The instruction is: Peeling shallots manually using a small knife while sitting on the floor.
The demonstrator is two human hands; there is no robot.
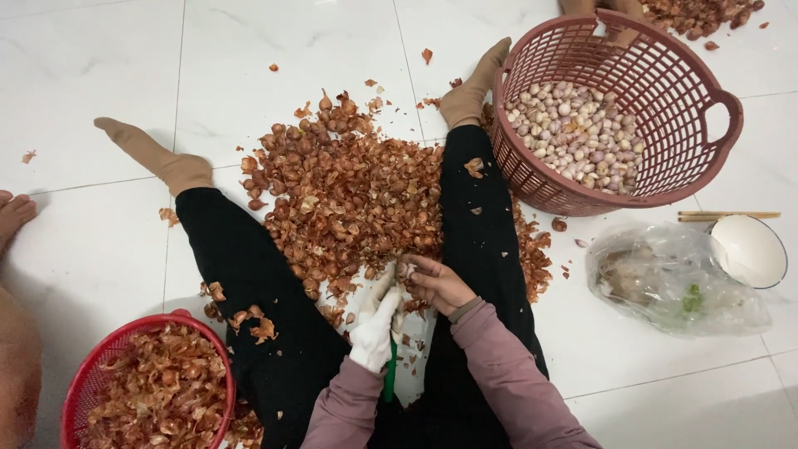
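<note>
I see my gloved left hand (376,326) and bare right hand (438,283) meet over the floor between my legs, fingers pinching one small shallot (406,269) just above the skin pile (349,195), so peelings drop there.

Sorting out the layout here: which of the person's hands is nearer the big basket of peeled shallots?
Right. The bare right hand lies below-left of the basket; the gloved left hand sits farther left.

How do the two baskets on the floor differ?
The pinkish basket is taller, tilted on its side, and holds pale peeled bulbs; the red basket is shallower, sits flat, and holds brown papery skins. Both are round plastic lattice baskets.
</note>
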